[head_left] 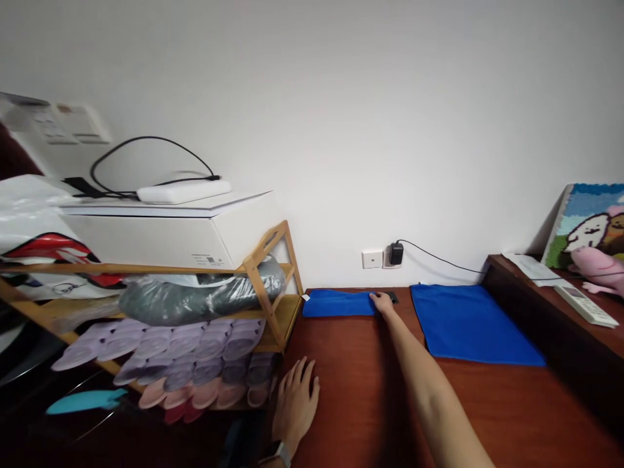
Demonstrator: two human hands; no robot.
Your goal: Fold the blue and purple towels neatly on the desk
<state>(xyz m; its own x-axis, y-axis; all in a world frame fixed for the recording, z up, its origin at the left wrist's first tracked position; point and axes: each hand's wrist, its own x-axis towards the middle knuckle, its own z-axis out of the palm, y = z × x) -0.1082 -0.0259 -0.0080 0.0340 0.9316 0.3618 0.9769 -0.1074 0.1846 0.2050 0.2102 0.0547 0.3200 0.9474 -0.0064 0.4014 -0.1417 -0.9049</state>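
Right hand (383,303) touches flat rectangular blue cloth (338,303), finger grip indeterminable; left hand (296,404), fingers released, contacts reddish-brown wooden desk (351,383).

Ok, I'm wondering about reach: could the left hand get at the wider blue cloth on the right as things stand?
Probably not directly: the right forearm stretches between the left hand and the wider blue cloth, though reaching over it may be possible.

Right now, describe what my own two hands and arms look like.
Both hands are gloveless. The left wears what looks like a watch, pale grey where it shows. The right hand has a bare wrist, and no sleeve shows along its forearm.
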